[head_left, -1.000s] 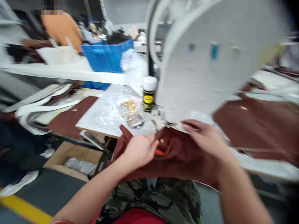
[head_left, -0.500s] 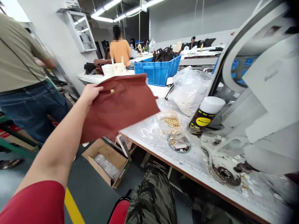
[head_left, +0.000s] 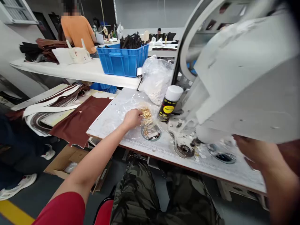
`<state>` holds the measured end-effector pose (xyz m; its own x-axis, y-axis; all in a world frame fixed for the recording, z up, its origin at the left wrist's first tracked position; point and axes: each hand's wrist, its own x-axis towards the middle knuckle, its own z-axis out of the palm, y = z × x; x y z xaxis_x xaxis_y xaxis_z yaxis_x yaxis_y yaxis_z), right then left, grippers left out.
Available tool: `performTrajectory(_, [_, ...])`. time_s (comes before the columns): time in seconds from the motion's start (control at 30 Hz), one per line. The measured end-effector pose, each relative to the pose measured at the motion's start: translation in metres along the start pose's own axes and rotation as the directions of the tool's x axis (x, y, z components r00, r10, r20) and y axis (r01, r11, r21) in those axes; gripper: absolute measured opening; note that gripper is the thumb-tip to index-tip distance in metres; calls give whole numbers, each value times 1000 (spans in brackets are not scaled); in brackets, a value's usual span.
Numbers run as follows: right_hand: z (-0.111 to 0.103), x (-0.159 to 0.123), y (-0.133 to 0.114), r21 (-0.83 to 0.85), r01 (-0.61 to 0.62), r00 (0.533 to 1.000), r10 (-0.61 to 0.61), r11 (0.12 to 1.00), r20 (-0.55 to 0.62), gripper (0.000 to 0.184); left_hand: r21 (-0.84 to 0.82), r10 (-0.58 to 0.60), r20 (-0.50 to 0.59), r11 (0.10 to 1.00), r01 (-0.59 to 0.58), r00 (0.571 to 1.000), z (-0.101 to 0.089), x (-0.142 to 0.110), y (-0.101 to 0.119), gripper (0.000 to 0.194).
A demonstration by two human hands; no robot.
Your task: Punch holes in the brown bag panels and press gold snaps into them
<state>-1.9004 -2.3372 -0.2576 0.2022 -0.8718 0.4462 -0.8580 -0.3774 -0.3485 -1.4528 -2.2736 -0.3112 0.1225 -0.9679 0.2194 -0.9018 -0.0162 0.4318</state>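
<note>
My left hand (head_left: pixel 132 119) rests on the white worktable (head_left: pixel 112 122), its bunched fingers at a heap of gold studs (head_left: pixel 146 116) in a clear plastic bag. Whether those fingers hold any studs, I cannot tell. My right hand (head_left: pixel 250 150) sits at the right edge under the white machine head (head_left: pixel 246 81), next to a piece of brown leather (head_left: pixel 290 153). The machine hides its fingers. A spray can (head_left: pixel 167 104) with a white cap and yellow-and-black label stands between my hands.
A bag of white pieces (head_left: pixel 156 81) stands behind the can. A brown leather sheet (head_left: pixel 79 120) and stacked strips (head_left: pixel 51 106) lie left of the table. A blue crate (head_left: pixel 122 61) sits on a shelf beyond. A person in orange (head_left: pixel 76 28) stands further back.
My left hand no longer holds up the brown leather and has dropped to the gold studs. The brown piece now shows only at the right edge, beside my right hand.
</note>
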Motion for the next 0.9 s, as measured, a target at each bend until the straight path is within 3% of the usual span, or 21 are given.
performTrajectory(0.1, [4, -28, -29, -7, -104, 994, 105, 995, 32, 27, -13, -56, 3, 998, 56, 998, 10, 11, 3, 11])
performTrajectory(0.2, [27, -61, -64, 273, 15, 986, -59, 962, 154, 23, -49, -80, -28, 996, 79, 996, 12, 12, 1, 9])
performTrajectory(0.27, [43, -76, -81, 348, 61, 977, -127, 935, 169, 19, -88, -86, -81, 993, 79, 993, 9, 5, 7, 11])
performTrajectory(0.43, [58, -91, -93, 470, 131, 962, -227, 873, 153, 21, -299, -119, -172, 952, 63, 978, 1, -38, 45, 21])
performTrajectory(0.5, [58, -92, -90, 512, 138, 955, -250, 848, 157, 22, -551, -161, -117, 831, 71, 980, 7, -56, 65, 22])
performTrajectory(0.57, [58, -93, -88, 538, 135, 951, -260, 832, 164, 24, -789, -206, -33, 606, 101, 978, 16, -72, 84, 24])
performTrajectory(0.6, [58, -94, -87, 549, 128, 950, -260, 826, 170, 24, -861, -226, 8, 494, 122, 974, 21, -79, 93, 27])
performTrajectory(0.67, [57, -97, -86, 566, 96, 953, -239, 819, 185, 26, -922, -248, 74, 353, 161, 966, 29, -90, 109, 34])
performTrajectory(0.73, [52, -100, -84, 577, 56, 963, -196, 815, 183, 27, -942, -245, 131, 272, 198, 961, 36, -96, 125, 38])
performTrajectory(0.9, [24, -109, -67, 538, 31, 990, -99, 842, 98, 28, -945, -181, 247, 171, 278, 952, 49, -98, 169, 35])
